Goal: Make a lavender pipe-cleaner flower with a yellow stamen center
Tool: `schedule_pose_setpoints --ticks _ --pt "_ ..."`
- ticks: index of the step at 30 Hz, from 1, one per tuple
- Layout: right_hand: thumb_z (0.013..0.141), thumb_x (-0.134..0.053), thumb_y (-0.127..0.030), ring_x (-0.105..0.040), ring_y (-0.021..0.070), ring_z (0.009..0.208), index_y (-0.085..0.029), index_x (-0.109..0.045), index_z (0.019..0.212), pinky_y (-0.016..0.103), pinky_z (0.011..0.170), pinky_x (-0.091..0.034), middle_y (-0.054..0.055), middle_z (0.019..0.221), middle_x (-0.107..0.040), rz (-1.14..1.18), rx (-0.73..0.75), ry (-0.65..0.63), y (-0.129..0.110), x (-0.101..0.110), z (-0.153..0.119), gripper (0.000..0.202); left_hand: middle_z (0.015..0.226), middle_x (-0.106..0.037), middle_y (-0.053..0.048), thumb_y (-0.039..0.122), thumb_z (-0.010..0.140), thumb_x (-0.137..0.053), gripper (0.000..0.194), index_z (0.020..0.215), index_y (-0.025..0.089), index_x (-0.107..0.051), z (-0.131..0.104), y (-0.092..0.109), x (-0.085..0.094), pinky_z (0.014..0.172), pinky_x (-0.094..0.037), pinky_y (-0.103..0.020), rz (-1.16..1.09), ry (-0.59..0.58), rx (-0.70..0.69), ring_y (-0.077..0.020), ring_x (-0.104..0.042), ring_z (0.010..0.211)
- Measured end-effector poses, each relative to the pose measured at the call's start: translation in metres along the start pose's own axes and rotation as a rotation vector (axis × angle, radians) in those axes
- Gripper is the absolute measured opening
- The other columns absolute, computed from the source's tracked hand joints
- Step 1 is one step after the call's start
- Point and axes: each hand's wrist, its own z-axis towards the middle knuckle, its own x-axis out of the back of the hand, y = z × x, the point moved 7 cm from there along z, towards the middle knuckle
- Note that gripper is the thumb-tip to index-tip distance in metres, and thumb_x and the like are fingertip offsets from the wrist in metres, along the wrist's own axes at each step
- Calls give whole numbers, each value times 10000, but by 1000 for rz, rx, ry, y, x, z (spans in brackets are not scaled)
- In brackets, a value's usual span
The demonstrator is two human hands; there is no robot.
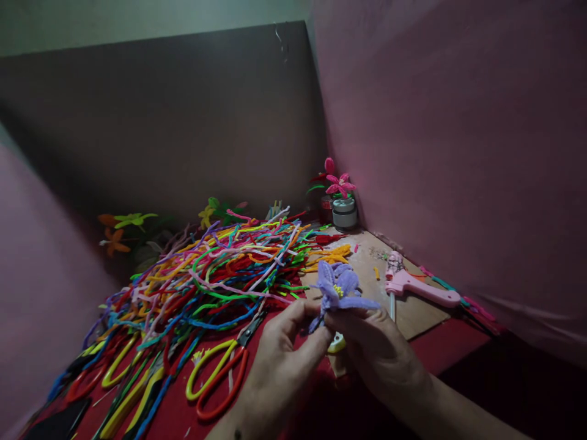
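A purple pipe-cleaner flower [340, 288] with a yellow centre is held up between both hands, its petals spread and facing up. My left hand [293, 339] pinches the flower's base from the left with thumb and fingers. From the right, my right hand [383, 345] closes its fingers on the underside of the petals. The flower's stem end is hidden behind the fingers. Just below, between the hands, a small yellow and white object [337, 343] shows only in part.
A large heap of coloured pipe cleaners [220, 269] spreads across the red cloth. Scissors [217, 373] and yellow-handled pliers [137, 397] lie in front. A pink glue gun [417, 287] rests on a wooden board [422, 315]. Potted pink flowers [342, 186] stand at the back.
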Motion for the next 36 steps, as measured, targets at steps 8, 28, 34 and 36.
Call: schedule_pose_setpoints --ticks 8,28,34,36 --pt "782 -570 -310 -390 53 349 -135 -615 608 185 368 -296 -26 427 -468 -31 -99 -95 10 2 2 250 643 -593 -8 241 833 -507 292 1109 157 -551 1 -8 -12 606 -416 -203 -309 -91 104 -98 -523 608" --pt "796 -570 -279 -579 149 877 -188 -654 870 289 851 -421 31 891 -651 -182 201 27 -31 -9 -1 145 535 -463 48 277 780 -550 139 718 156 -523 1 -11 2 425 -339 -176 -133 160 48 -58 -405 442" --pt "791 -576 -287 -586 154 882 -199 -649 981 296 859 -425 33 943 -653 -174 203 55 -29 -11 0 221 497 -439 52 232 790 -543 202 618 153 -474 2 -18 3 451 -324 -171 -178 163 72 -47 -375 440" --pt "796 -569 -287 -584 146 880 -198 -645 980 277 845 -429 29 944 -651 -189 216 71 -29 -11 0 218 490 -430 55 230 794 -540 219 604 151 -463 2 -20 3 448 -313 -170 -199 164 84 -45 -363 437"
